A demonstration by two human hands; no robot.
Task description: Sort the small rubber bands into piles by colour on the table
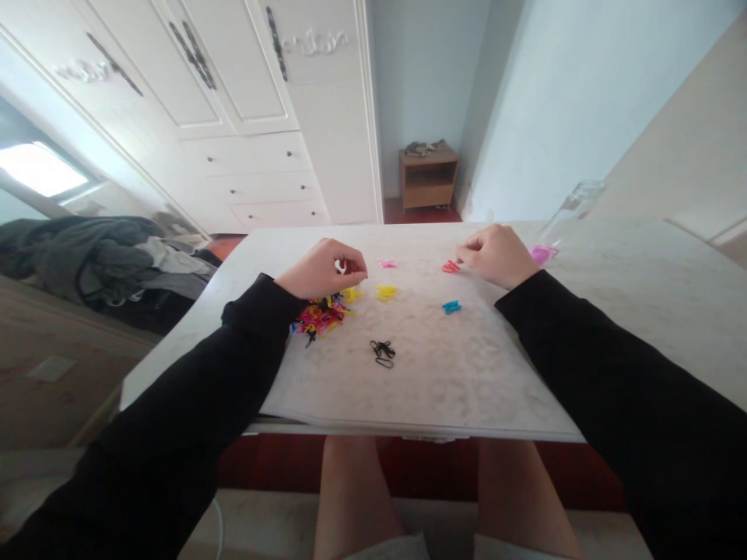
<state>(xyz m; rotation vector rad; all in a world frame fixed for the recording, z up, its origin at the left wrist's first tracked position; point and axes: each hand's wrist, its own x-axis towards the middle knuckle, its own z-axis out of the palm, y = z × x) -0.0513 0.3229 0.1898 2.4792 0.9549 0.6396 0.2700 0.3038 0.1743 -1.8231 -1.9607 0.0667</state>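
My left hand [327, 268] hovers at the far side of a mixed pile of small colourful rubber bands [324, 315]. Its thumb and fingertips come together in a pinch; anything between them is too small to make out. At a little group of red rubber bands [450, 267], my right hand [495, 253] has its fingers pinched on a red band at the group's edge. Between the hands lie pink bands [387, 264] and, nearer, yellow bands [386, 292]. Blue bands [451, 307] sit in front of the red ones. Black bands [384, 352] lie closest to me.
The bands rest on a white table [467, 381]. Beyond my right wrist are a clear bottle-like container [572, 208] and a pink item [542, 254]. Clothes [105, 257] are heaped at the left. A white wardrobe [245, 101] and a small wooden cabinet [429, 179] stand behind.
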